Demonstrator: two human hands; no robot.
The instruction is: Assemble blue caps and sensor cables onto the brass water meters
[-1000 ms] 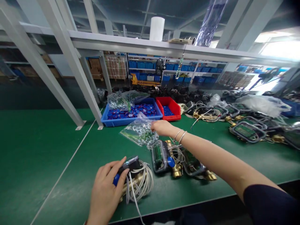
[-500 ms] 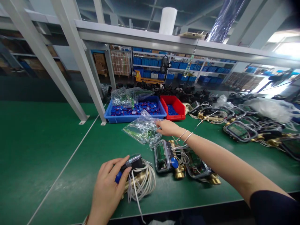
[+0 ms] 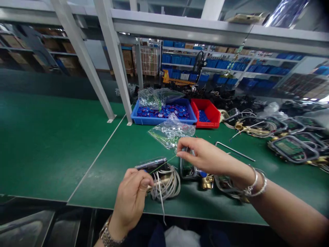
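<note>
Both hands are working close over the surface, and I've got a thin green strand running straight between them. My right hand has its grip closed to a fingertip pinch on the upper end. My left hand looks pinched shut too, thumb against forefinger at the lower end, though its exact hold is too small to make out. I read the gap between the hands as there to keep the strand straight and easy to see.

Right below it lies the brass-bodied meter, its coil of white cable facing right; whether my left hand touches its housing, I can't tell. That spot between the hands seems picked for short reaches. The clear plastic bag lies just beyond, in front of the blue tray of discs, with the red bin alongside: small parts within arm's reach, I'd say.

Now the edges. The front edge runs close below the cable, whose loose tail hangs past it. A second meter sits beneath my right hand, so dipping there is tight. Leftward is roomier, out past the white line; the steel posts limit only the far side.
</note>
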